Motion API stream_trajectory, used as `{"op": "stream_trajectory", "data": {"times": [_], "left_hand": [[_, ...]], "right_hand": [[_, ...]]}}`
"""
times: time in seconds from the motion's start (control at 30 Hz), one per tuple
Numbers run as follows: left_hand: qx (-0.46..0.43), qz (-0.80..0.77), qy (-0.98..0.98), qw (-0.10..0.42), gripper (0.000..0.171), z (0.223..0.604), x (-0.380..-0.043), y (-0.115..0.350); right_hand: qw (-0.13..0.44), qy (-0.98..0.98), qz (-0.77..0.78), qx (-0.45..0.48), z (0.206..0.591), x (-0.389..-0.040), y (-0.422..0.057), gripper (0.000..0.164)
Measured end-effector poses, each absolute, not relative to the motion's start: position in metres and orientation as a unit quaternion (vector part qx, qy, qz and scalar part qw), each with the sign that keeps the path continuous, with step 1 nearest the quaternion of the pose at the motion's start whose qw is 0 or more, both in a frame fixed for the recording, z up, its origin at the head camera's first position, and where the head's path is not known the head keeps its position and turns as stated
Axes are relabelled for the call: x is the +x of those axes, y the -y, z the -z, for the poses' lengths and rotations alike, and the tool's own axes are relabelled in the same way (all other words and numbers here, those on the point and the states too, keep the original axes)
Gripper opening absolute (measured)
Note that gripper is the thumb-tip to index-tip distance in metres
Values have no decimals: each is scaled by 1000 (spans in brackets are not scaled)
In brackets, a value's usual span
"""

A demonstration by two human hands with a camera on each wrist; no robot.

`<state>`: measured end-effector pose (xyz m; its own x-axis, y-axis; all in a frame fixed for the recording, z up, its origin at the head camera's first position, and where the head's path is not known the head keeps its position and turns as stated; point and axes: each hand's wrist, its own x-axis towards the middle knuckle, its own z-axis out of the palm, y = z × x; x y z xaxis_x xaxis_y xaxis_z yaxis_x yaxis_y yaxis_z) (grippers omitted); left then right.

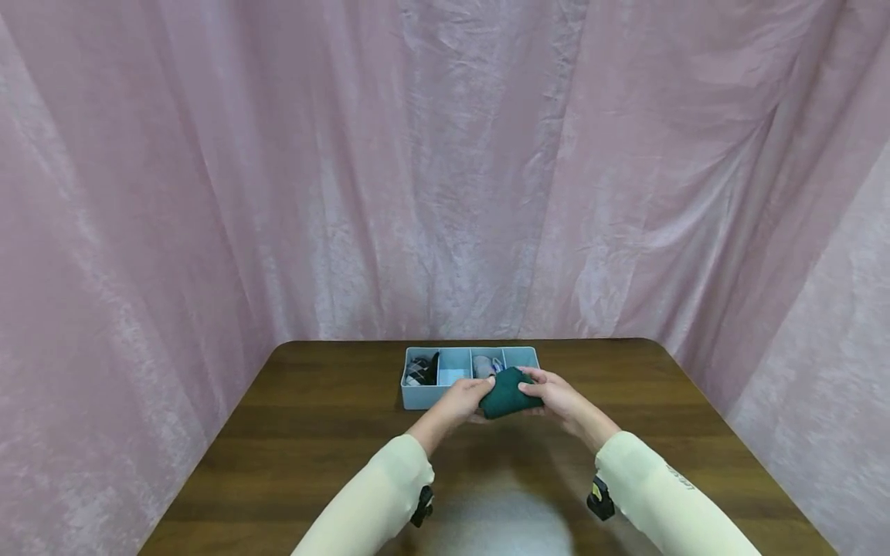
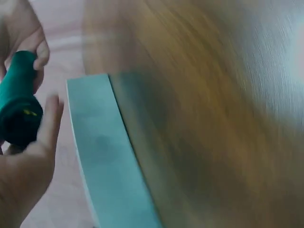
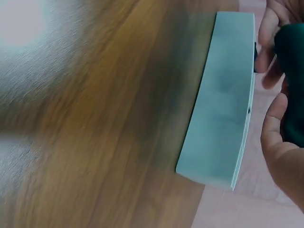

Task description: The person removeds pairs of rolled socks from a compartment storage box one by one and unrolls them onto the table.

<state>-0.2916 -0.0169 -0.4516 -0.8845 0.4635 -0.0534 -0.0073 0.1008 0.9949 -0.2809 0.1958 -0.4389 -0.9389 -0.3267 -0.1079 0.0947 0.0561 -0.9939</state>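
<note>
A dark green rolled sock (image 1: 506,395) is held up between both hands, just in front of a light blue divided box (image 1: 424,398). My left hand (image 1: 460,401) grips its left end, thumb on top. On the other end, my right hand (image 1: 565,400) holds it with thumb and fingers. The left wrist view shows the roll's dark open end with a small yellow mark on the green sock (image 2: 19,80). In the right wrist view the green sock (image 3: 292,71) is cut off by the frame edge. Fingers beneath the roll are partly hidden.
Inside the box, the leftmost compartment holds a dark argyle sock (image 1: 420,371). A grey bundle (image 1: 483,366) with blue and white beside it lies in the third. The hands partly cover the box's right front. A wooden table (image 1: 313,463) extends around it; pink curtains (image 1: 445,170) hang behind.
</note>
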Motion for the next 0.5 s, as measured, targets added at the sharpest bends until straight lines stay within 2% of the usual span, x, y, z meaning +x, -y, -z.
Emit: {"op": "stream_trajectory", "data": {"times": [0.07, 0.13, 0.4, 0.5], "left_hand": [[123, -694, -671, 231, 47, 454, -289, 13], [104, -711, -648, 251, 46, 456, -286, 9], [156, -651, -726, 155, 29, 462, -277, -10], [175, -625, -748, 141, 25, 463, -270, -20]], "right_hand": [[167, -706, 680, -104, 440, -277, -203, 56], [183, -696, 684, -120, 441, -274, -210, 58], [250, -711, 647, -114, 439, -265, -238, 73], [254, -752, 596, -119, 438, -262, -247, 69]]}}
